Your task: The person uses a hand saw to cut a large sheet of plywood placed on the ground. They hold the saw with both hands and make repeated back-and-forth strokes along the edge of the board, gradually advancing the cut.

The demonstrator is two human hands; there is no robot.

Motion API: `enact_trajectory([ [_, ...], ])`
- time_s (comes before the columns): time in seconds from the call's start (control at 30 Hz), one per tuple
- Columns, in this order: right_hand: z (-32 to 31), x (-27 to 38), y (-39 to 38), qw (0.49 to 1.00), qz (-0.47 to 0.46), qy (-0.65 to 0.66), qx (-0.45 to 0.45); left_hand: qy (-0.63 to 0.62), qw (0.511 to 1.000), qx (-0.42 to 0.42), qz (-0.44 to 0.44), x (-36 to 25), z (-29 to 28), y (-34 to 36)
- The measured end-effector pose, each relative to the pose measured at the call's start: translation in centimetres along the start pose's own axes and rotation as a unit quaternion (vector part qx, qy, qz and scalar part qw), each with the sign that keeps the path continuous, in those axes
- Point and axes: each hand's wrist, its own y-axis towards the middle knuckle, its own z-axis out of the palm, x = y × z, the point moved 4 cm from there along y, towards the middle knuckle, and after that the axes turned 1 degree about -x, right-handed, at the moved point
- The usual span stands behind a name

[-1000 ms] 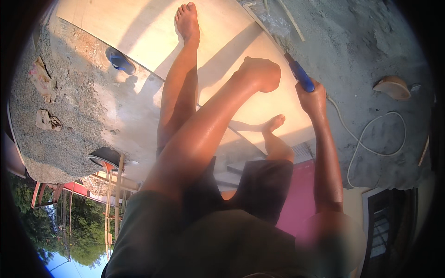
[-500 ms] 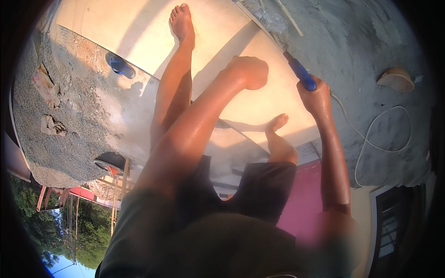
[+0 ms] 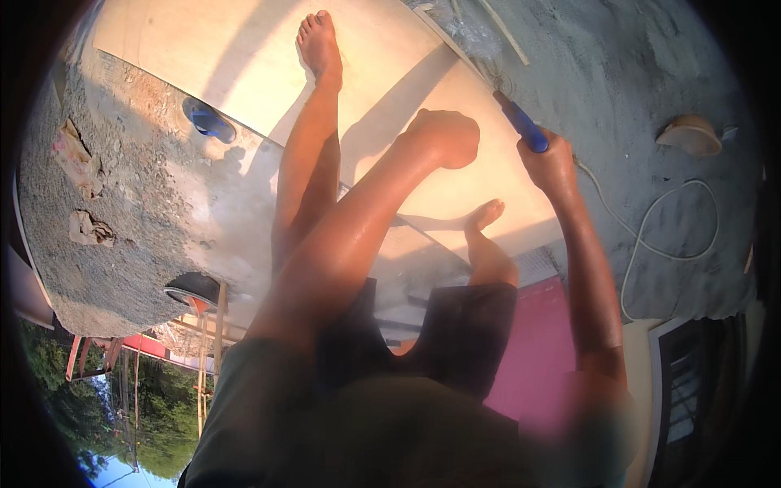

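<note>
1 blue handle (image 3: 527, 129) in right hand (image 3: 549, 166), smooth board (image 3: 374, 57)

Smooth plastic-looking blue tool handle (image 3: 533, 137), smooth matt pale board (image 3: 399, 32), rough gravel (image 3: 138, 211), matt cloth shorts (image 3: 468, 325)

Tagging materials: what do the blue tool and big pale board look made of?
Blue tool: probably plastic, smooth and evenly coloured; its dark end unclear.
Pale board: possibly plywood, matte-looking; flat, straight-edged, though no clear grain shows.
</note>
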Motion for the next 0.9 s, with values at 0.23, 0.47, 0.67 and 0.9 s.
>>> enact_trajectory([
  [0.23,5.0,1.5,8.7,0.998,0.025,-0.047,-0.043,-0.001,1.000,-0.012,0.008,-1.6,-2.6,1.2],
  [0.47,0.6,-0.4,-0.1,1.000,0.003,0.005,0.023,-0.005,1.000,0.011,0.007,0.3,-0.5,-0.5],
  [0.67,2.8,0.3,8.6,0.999,-0.001,0.003,-0.032,0.004,0.999,0.045,0.007,0.1,-4.8,0.0],
  [0.9,2.3,2.4,0.5,0.997,0.069,0.011,0.033,0.000,0.999,0.006,-0.037,5.3,1.3,0.8],
])
